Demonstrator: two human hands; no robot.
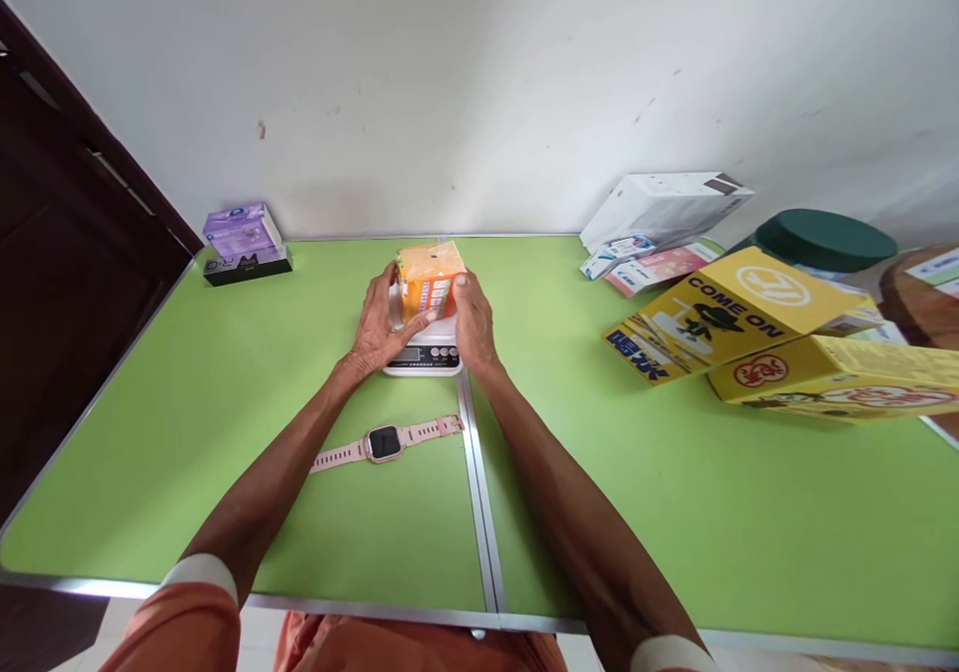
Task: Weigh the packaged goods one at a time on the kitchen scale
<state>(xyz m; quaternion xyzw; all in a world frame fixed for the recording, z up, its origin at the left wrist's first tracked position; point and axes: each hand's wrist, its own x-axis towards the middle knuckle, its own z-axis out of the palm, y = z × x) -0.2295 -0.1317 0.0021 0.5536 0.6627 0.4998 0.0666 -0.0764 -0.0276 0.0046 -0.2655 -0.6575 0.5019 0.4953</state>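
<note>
An orange plastic-wrapped package (427, 285) sits on the white kitchen scale (417, 366), seemingly resting on its platform. My left hand (377, 325) grips the package's left side, thumb across the front and fingers behind. On the opposite side my right hand (475, 325) presses against it, with the thumb near the top right corner. The scale's dark panel shows a small display and several buttons, but I cannot read any figure. Closer to me lies a pink smartwatch (385, 442) with its strap stretched out flat and its screen dark.
At the back left a purple box (241, 231) rests on a black box (248, 267). To the right are yellow cartons (738, 303), a white box (666, 205), small flat boxes (659, 268) and a dark green lid (825, 238). A metal seam (483, 512) crosses the green table (584, 422).
</note>
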